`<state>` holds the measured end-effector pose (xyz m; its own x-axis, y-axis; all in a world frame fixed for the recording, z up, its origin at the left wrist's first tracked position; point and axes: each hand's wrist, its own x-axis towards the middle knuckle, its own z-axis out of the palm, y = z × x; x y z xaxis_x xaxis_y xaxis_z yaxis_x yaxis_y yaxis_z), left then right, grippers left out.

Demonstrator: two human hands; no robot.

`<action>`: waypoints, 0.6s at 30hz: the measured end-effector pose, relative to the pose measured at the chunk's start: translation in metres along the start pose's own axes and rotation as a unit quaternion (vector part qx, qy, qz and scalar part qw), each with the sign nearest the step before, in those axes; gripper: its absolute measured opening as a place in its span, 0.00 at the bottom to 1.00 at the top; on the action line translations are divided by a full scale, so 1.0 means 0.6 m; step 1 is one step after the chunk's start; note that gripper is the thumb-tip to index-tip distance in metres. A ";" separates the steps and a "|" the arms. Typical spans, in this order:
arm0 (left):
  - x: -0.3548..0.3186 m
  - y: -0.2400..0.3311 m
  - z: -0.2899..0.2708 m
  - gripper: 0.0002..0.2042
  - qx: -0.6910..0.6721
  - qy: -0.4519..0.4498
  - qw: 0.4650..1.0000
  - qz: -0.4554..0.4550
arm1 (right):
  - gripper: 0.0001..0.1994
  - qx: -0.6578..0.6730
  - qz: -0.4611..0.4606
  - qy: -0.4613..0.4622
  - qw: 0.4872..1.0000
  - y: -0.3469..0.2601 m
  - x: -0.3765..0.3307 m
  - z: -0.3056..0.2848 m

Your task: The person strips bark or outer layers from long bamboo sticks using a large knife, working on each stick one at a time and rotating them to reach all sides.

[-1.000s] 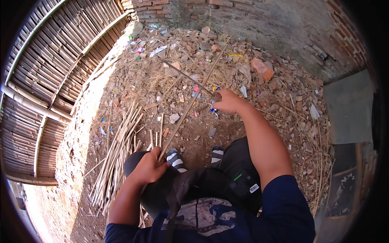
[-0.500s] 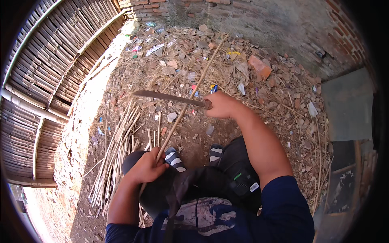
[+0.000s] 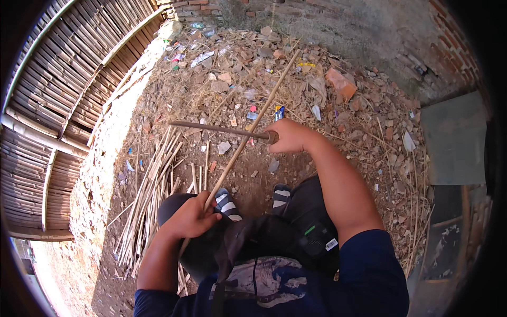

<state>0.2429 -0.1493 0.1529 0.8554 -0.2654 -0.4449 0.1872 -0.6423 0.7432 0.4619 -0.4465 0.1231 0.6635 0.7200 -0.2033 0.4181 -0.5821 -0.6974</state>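
Observation:
My left hand (image 3: 191, 217) is closed round the lower part of a long, thin bamboo stick (image 3: 262, 112), which slants up and away to the right. In my right hand (image 3: 289, 137) is the handle of a machete (image 3: 211, 128). Its dark blade points left and crosses the stick around mid-length, seen almost edge-on. Whether blade and stick touch, I cannot tell. To the left of my left knee lies a loose pile of similar bamboo sticks (image 3: 149, 203) on the ground.
A slatted bamboo wall (image 3: 58, 90) stands on the left and a brick wall (image 3: 343, 31) at the far side. Broken brick (image 3: 341, 84), rubble, dry straw and litter cover the ground. Grey panels (image 3: 455, 140) lean at the right. My sandalled feet (image 3: 281, 195) are close below the stick.
The machete blade has turned from showing its flat side to nearly edge-on, its tip slightly lower. The stick's far end has shifted slightly right. Both hands keep their grip.

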 end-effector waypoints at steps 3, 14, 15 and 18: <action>0.007 0.004 -0.002 0.18 -0.003 -0.009 1.000 -0.004 | 0.17 0.127 0.150 0.069 0.978 0.085 0.007 -0.029; -0.007 0.001 -0.006 0.20 -0.041 -0.007 0.999 0.002 | 0.16 -0.040 0.035 0.020 0.998 -0.011 -0.001 -0.008; -0.005 0.003 -0.006 0.20 -0.046 -0.013 0.999 -0.002 | 0.16 -0.012 0.064 0.034 0.997 0.011 0.000 -0.017; 0.004 0.006 -0.011 0.20 -0.059 -0.018 0.998 -0.001 | 0.17 0.075 0.120 0.104 0.984 0.078 0.004 -0.030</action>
<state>0.2487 -0.1475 0.1579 0.8370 -0.2911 -0.4633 0.2469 -0.5547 0.7946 0.4942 -0.4788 0.1022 0.8516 0.4663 -0.2395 0.1481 -0.6523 -0.7433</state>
